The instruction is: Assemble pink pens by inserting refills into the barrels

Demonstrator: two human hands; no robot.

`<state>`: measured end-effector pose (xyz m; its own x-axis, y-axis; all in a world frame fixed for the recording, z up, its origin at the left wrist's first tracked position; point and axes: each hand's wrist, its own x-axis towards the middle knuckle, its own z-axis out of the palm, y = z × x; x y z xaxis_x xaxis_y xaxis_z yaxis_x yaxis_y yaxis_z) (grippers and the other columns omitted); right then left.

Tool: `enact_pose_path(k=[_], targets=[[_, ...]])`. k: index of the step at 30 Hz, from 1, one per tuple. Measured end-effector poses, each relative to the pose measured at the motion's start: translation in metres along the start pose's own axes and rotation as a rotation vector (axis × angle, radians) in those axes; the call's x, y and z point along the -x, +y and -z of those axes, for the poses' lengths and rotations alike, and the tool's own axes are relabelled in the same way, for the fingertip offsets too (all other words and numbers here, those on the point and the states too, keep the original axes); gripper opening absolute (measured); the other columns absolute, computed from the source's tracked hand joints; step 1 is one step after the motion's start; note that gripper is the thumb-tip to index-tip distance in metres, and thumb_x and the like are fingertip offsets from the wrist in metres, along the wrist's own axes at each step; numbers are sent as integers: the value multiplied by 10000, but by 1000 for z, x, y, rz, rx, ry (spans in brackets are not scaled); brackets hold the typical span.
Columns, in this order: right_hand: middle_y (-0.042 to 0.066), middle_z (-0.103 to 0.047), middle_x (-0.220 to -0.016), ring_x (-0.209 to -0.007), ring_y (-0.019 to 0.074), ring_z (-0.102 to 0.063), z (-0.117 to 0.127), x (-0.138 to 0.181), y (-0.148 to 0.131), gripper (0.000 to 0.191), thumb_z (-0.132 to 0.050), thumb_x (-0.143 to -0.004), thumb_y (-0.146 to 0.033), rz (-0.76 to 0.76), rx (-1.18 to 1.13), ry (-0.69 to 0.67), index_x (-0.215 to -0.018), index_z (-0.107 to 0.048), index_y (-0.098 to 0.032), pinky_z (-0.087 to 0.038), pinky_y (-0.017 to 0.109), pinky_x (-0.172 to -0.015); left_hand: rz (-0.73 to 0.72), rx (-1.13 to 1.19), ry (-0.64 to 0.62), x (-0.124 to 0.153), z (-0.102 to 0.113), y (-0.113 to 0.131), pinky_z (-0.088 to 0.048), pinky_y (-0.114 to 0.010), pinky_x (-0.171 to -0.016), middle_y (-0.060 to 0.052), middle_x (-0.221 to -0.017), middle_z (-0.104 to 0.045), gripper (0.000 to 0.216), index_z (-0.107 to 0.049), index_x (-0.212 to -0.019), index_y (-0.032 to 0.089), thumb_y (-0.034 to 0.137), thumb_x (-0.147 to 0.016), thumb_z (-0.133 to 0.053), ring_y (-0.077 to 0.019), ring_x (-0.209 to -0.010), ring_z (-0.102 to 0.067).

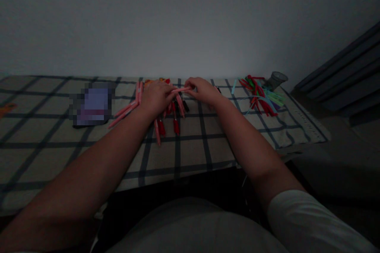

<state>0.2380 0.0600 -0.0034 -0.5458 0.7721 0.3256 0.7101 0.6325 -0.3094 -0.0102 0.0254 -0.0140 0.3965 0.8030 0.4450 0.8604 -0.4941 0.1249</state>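
My left hand and my right hand are close together near the back of the table. Between their fingertips they hold a slim pink pen that lies roughly level, each hand closed on one end. Below and around my left hand lies a loose pile of pens, among them red-capped pens and a pink pen pointing toward me. More pink pens lie to the left of that hand. Part of the pile is hidden behind my left hand, with orange and red pieces showing past it.
A blurred-out phone-like object lies at left, and an orange item at the far left edge. Rightward are coloured strips and a tipped clear cup. A checked cloth covers the table, which meets a wall.
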Motion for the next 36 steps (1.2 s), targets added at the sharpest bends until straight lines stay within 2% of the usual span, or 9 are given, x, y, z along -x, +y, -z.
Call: enact_pose_path(k=[6,14,20,26,36], targets=[[149,-824,-1165,-1060,287,-674,1,0,-3,192,-690,-1080,-293,-29,-13,-14,-1147,-805,-155,-428,355,-904,-14,-20,-34,-1,2,2,-546,-480,-998,-147,-1200,-887,412,-903,-1238,223,430,-1151,-558,-359,-1168,-760],[163,-831,-1215,-1115,299,-676,-1,-2,-2,261,-655,-1138,-344,-39,18,-40,-1162,-841,-162,-436,368,-942,-5,25,-31,0,2,1,-531,-488,-1041,-141,-1238,-881,372,-894,-1280,241,426,-1154,-597,-366,-1220,-737],[175,-835,-1226,-1116,305,-681,-1,-1,-2,320,-604,-1162,-358,-29,26,-61,-1188,-840,-142,-442,379,-970,0,-10,-32,-1,3,1,-536,-488,-1019,-143,-1239,-884,364,-903,-1224,241,432,-1147,-604,-367,-1208,-738],[164,-823,-1222,-1121,297,-666,0,-1,-4,264,-615,-1142,-313,-25,20,-62,-1157,-831,-161,-438,370,-972,-15,-7,-8,-1,2,0,-541,-479,-1002,-134,-1181,-892,383,-913,-1208,264,468,-1151,-593,-353,-1162,-740],[168,-825,-1186,-1075,294,-679,1,-1,-4,284,-611,-1140,-338,-42,40,-63,-1134,-824,-151,-436,367,-922,9,-24,-27,-1,3,2,-557,-490,-1015,-147,-1250,-885,432,-905,-1272,231,488,-1163,-575,-369,-1213,-752]])
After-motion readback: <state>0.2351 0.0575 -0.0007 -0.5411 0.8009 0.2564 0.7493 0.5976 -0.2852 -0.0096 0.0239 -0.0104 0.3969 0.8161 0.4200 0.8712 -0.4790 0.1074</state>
